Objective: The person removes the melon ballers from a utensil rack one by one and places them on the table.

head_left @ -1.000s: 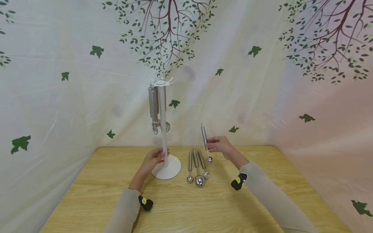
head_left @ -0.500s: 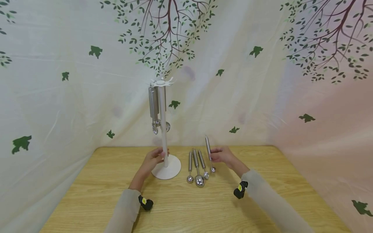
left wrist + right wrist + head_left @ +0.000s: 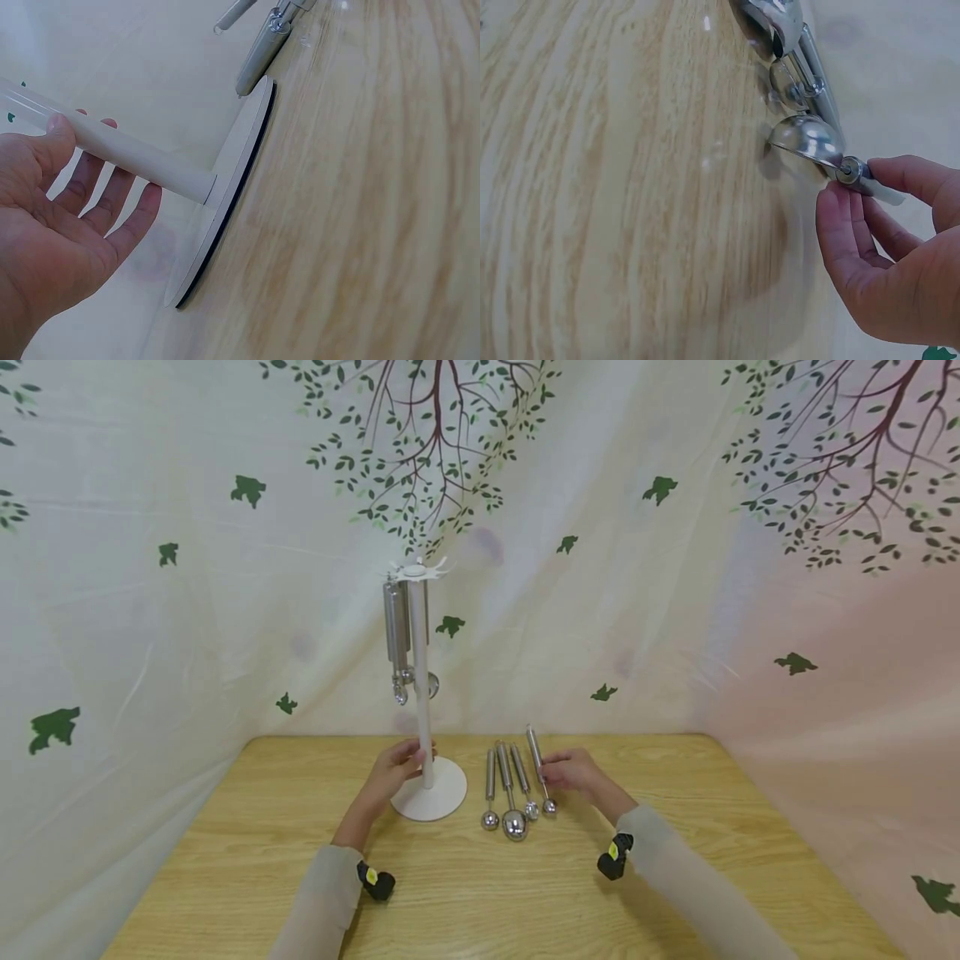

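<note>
Head: we look forward and down over the table [image 3: 480, 893] from well back. Left wrist: we're close, tipped sideways, facing the stand [image 3: 154, 163]. Right wrist: close, tipped too, facing the held scoop [image 3: 808, 139]. Head shares stand with left, held scoop with right.

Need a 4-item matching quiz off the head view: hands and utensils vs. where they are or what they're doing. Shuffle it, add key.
1. left hand
2. right hand
3. upper utensils
4. biggest-bowled utensil

A. second from left in the row on the table
B. pinching the handle of the rightmost utensil
C. hanging from the white hooks
D. gripping the white pole

Pairs: 1-D, 2-B, 3-C, 4-A
</note>
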Motion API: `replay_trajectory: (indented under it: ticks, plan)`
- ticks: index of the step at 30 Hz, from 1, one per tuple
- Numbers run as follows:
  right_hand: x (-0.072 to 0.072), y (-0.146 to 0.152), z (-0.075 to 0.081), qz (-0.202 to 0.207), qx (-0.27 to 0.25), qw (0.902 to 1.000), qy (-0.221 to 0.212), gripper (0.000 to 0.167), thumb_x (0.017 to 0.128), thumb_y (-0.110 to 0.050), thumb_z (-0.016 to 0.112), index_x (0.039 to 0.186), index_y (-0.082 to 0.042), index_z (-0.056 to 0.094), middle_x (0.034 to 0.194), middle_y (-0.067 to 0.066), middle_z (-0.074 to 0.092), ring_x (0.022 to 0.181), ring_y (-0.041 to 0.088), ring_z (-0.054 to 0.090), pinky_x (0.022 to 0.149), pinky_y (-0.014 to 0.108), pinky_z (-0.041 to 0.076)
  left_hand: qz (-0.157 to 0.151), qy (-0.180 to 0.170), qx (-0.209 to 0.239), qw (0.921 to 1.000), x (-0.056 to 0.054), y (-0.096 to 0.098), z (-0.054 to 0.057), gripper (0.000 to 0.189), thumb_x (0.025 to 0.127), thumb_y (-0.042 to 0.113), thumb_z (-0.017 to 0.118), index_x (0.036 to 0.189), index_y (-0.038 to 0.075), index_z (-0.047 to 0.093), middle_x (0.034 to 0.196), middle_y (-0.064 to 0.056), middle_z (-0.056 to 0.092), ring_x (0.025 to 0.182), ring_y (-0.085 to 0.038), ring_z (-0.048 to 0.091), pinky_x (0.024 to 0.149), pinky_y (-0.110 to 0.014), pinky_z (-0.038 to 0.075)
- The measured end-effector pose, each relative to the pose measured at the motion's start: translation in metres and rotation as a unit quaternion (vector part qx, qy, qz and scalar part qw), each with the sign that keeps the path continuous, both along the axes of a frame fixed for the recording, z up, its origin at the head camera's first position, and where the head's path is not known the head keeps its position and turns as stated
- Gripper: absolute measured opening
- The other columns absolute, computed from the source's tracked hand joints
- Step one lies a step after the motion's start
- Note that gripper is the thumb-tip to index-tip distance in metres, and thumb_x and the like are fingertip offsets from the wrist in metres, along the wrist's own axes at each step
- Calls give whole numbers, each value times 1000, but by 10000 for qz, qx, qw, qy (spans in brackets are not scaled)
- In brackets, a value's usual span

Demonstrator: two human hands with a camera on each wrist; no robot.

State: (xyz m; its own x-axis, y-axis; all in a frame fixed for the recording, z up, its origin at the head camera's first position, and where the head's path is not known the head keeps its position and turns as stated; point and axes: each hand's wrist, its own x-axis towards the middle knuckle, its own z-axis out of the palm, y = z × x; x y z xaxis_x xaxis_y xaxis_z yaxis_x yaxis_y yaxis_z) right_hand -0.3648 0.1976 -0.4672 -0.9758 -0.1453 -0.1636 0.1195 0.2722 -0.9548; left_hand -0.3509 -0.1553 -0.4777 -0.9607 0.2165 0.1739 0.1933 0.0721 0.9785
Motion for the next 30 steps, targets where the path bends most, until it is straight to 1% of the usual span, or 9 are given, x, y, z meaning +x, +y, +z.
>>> replay_trajectory:
  ticks: [5,9,13,17,23,28,30]
  plan:
    - [1,-2,-4,-144,-51,9998,-163,39,93,2,67,126,20,57,91,13,76,75,13,71,75,32,65,68,-63,-3,10000,3,1,0,38,108,15,51,138,-7,56,136,-30,60,129,-41,58,108,-52,53]
    - [1,-2,-7,-170,-69,9995,-258,36,93,2,67,123,19,59,89,9,76,74,12,70,72,29,65,119,-99,20,9999,6,1,1,37,108,13,50,138,-7,56,136,-30,60,128,-40,59,108,-51,53]
    - [3,-3,-9,-164,-98,9995,-238,34,92,3,67,120,21,59,88,12,77,73,12,71,70,29,65,168,-107,16,9998,8,2,1,36,107,12,51,137,-7,56,136,-30,61,128,-39,60,107,-51,53]
    - [4,-5,-10,-280,-75,9993,-251,33,92,4,67,119,21,60,86,12,76,71,12,70,69,29,65,164,-107,6,9998,9,3,2,37,107,12,51,138,-7,56,137,-30,60,129,-40,59,107,-51,53]
    - [5,-10,-9,-432,170,9989,-103,31,91,4,69,116,20,62,85,11,75,70,12,69,67,29,65,103,-34,-21,9999,8,2,2,38,108,13,50,139,-9,53,138,-31,58,130,-43,57,108,-52,52]
    - [5,-12,-13,-455,385,9982,31,29,91,3,70,116,18,65,88,12,74,69,11,67,65,27,64,85,-32,-85,9999,8,2,0,40,108,14,50,140,-10,52,138,-31,59,128,-39,59,108,-51,53]
    - [5,-12,-14,-466,397,9981,45,30,90,4,69,117,17,65,88,15,75,68,11,67,64,27,64,82,-38,-99,9999,8,2,0,40,108,14,50,140,-10,51,138,-31,59,128,-37,60,108,-51,53]
